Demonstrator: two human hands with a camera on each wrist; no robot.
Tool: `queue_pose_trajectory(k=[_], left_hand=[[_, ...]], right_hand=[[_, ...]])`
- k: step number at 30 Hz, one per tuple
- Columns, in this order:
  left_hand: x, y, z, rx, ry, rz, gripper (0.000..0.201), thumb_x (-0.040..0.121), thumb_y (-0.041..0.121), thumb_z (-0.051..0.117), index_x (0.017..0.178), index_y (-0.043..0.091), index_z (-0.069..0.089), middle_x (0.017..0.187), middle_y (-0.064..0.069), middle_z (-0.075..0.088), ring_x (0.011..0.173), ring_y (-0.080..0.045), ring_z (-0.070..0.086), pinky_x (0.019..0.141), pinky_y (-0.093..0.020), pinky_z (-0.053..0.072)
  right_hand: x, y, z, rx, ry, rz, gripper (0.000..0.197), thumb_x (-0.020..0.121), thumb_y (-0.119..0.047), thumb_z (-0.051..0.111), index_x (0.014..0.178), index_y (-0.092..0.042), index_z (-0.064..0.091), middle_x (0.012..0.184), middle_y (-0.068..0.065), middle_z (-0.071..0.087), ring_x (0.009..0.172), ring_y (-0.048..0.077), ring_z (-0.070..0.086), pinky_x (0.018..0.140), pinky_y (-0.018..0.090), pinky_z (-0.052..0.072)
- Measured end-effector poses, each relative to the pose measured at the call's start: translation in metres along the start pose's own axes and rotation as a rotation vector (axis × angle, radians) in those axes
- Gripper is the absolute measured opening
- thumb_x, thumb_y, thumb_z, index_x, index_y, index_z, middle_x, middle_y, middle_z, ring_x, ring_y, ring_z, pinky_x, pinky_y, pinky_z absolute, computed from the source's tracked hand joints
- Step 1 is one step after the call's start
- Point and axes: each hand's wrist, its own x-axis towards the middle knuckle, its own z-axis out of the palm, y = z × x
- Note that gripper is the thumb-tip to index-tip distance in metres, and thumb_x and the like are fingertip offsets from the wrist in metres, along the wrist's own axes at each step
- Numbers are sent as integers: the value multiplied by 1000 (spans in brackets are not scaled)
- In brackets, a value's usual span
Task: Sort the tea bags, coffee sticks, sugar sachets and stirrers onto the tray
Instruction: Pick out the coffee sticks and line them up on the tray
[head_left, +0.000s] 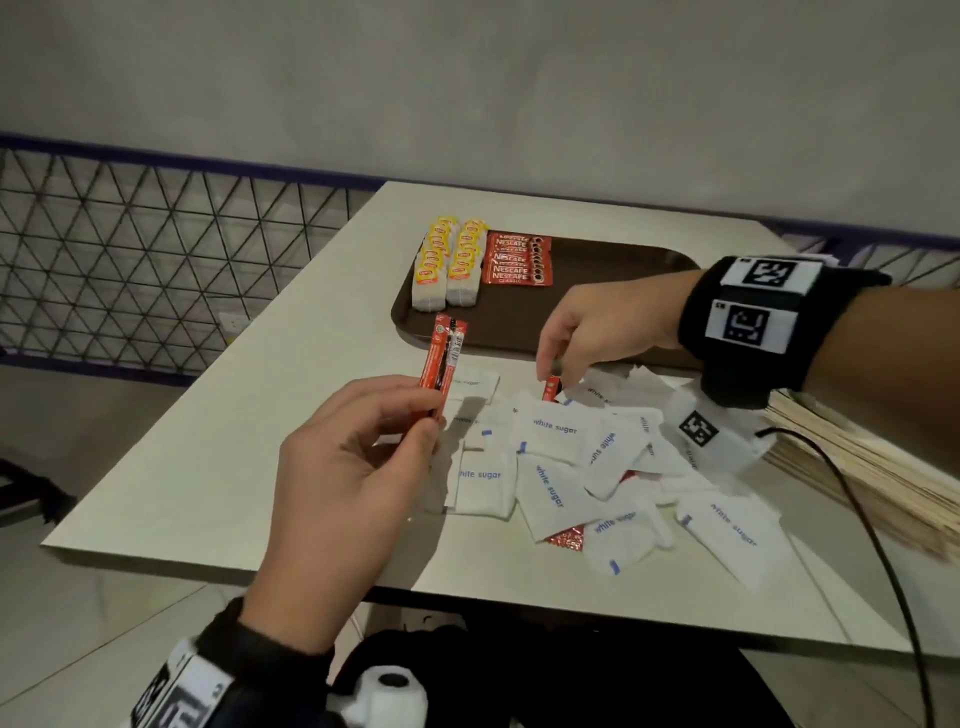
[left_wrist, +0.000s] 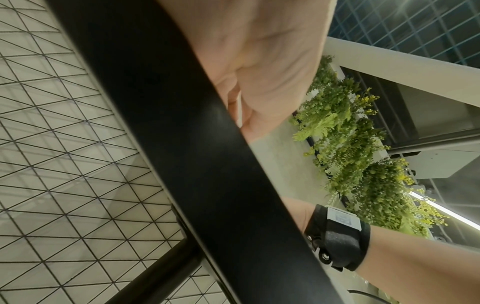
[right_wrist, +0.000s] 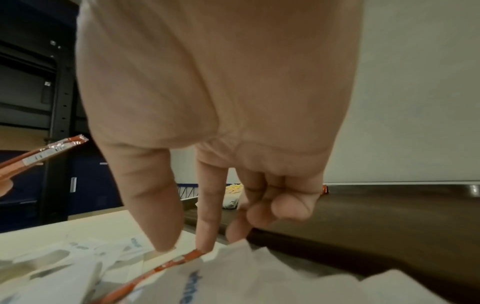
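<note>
My left hand (head_left: 434, 415) pinches a few red coffee sticks (head_left: 442, 358) upright above the table's left part; they also show at the left of the right wrist view as coffee sticks (right_wrist: 52, 150). My right hand (head_left: 553, 371) reaches down into the pile of white sugar sachets (head_left: 550, 431). Its index fingertip (right_wrist: 205, 244) touches the end of a red coffee stick (right_wrist: 182, 260) that pokes out from under the sachets, and the thumb stands apart beside it. The brown tray (head_left: 597, 280) holds yellow tea bags (head_left: 447, 260) and a row of coffee sticks (head_left: 514, 260). Wooden stirrers (head_left: 857, 467) are stacked at the right.
Another red stick (head_left: 569, 538) peeks out under the sachets near the front. A black cable (head_left: 872, 519) crosses the stirrers. A wire mesh railing (head_left: 130, 249) runs left of the white table (head_left: 234, 441). In the left wrist view the table's dark edge (left_wrist: 207, 164) hides my fingers.
</note>
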Motion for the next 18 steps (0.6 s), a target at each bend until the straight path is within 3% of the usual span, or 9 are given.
queue_pose_trajectory(k=[3, 6, 8, 10, 14, 16, 18], left_hand=[[0, 3, 1, 0, 2, -2, 36, 86, -9, 70, 93, 25, 78, 105, 4, 73, 95, -21, 72, 83, -45, 61], [1, 2, 0, -2, 1, -17, 38, 86, -8, 70, 94, 28, 79, 107, 6, 73, 98, -22, 71, 83, -47, 61], [2, 2, -1, -6, -7, -36, 38, 88, -6, 69, 95, 30, 79, 108, 9, 73, 101, -19, 71, 85, -42, 61], [4, 3, -3, -44, 4, -78, 39, 90, -6, 67, 95, 30, 79, 107, 10, 74, 102, -16, 71, 84, -34, 61], [6, 4, -4, -216, 67, -174, 43, 92, -9, 63, 117, 25, 70, 99, 5, 75, 89, -23, 74, 78, -31, 63], [6, 4, -4, -273, 115, -189, 54, 90, -11, 63, 127, 28, 62, 96, 0, 69, 89, -33, 71, 79, -39, 63], [6, 4, -4, -249, 136, -176, 49, 89, -7, 68, 122, 29, 66, 91, -3, 63, 92, -39, 66, 85, -52, 60]], right_hand=[[4, 3, 2, -18, 11, 26, 10, 88, -13, 74, 95, -18, 80, 66, -13, 71, 46, -5, 57, 49, 13, 42], [3, 2, 2, -5, -7, 33, 4, 90, -14, 73, 91, -15, 77, 84, 5, 74, 56, 9, 58, 51, 22, 45], [-2, -1, -4, 6, 40, 15, 5, 91, -15, 70, 88, -13, 73, 92, 8, 74, 71, 14, 60, 60, 26, 48], [-10, -4, -12, 21, 197, -32, 9, 89, -15, 68, 80, -13, 69, 84, 5, 69, 76, 17, 57, 66, 28, 46], [-32, -11, -26, 250, 509, -104, 11, 85, -11, 65, 75, -13, 64, 67, 6, 60, 66, 19, 51, 58, 32, 40], [-44, -19, -24, 407, 521, -154, 12, 85, -8, 66, 75, -13, 63, 66, 10, 61, 62, 22, 49, 55, 32, 36], [-57, -27, -17, 467, 482, -244, 13, 87, -1, 67, 80, -11, 63, 69, 10, 63, 59, 17, 53, 59, 38, 40]])
